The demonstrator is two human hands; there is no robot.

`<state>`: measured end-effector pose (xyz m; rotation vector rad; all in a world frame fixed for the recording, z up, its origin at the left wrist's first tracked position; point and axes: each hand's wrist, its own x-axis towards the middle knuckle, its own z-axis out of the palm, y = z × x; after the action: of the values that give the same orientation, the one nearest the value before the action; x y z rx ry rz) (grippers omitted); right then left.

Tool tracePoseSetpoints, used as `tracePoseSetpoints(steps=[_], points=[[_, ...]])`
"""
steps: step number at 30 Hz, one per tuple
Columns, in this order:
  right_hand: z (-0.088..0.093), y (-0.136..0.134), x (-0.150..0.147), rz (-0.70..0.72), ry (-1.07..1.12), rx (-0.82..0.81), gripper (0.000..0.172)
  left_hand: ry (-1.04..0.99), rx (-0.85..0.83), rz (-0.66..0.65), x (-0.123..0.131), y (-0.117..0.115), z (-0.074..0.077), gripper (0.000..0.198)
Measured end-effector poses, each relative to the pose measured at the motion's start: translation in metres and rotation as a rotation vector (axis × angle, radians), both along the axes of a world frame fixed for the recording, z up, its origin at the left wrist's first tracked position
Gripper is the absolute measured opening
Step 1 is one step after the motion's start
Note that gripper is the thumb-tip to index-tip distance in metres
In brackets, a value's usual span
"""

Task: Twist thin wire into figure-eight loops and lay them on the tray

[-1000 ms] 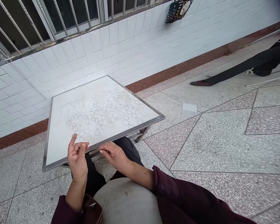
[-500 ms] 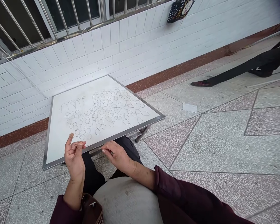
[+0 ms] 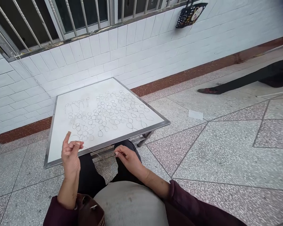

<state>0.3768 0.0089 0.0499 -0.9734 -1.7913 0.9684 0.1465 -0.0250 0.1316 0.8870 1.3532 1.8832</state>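
Note:
My left hand (image 3: 70, 153) is raised at the table's near edge, its index finger sticking up while thumb and other fingers pinch a thin wire (image 3: 91, 150). The free stretch of wire slants down to the right and fades against the floor. My right hand (image 3: 127, 158) is over my right knee, thumb and fingertips closed together; whether they grip the wire's other end is too fine to see. Many thin wire loops (image 3: 106, 128), several shaped like figure eights, lie spread over the white tabletop (image 3: 58, 144). A few hooked wire pieces (image 3: 76, 103) lie at its far left.
The metal-edged table stands by a white tiled wall (image 3: 85, 64) below a barred window (image 3: 80, 15). A dotted black basket (image 3: 187, 15) hangs on the wall. Another person's leg (image 3: 245, 78) reaches in at right, near a white paper (image 3: 195, 115) on the floor.
My right hand has moved right and slightly down, away from my left hand. My left hand has shifted a little left, still pinching the wire. The view has tilted slightly.

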Motion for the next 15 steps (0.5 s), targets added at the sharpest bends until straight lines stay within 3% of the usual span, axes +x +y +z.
tracePoseSetpoints(steps=[3, 7, 9, 15], points=[[0.029, 0.009, -0.005, 0.075, 0.132, -0.211, 0.017, 0.026, -0.118, -0.237, 0.012, -0.001, 0.000, 0.081], [0.064, 0.012, -0.028, 0.290, 0.332, -0.454, 0.027, 0.081, -0.202, -0.508, 0.033, -0.005, -0.005, 0.078], [0.068, 0.010, -0.037, 0.323, 0.421, -0.527, 0.027, 0.093, -0.227, -0.568, 0.037, -0.007, -0.007, 0.078], [0.058, 0.009, -0.038, 0.202, 0.523, -0.625, 0.029, 0.010, -0.271, -0.608, 0.037, -0.014, -0.012, 0.078]])
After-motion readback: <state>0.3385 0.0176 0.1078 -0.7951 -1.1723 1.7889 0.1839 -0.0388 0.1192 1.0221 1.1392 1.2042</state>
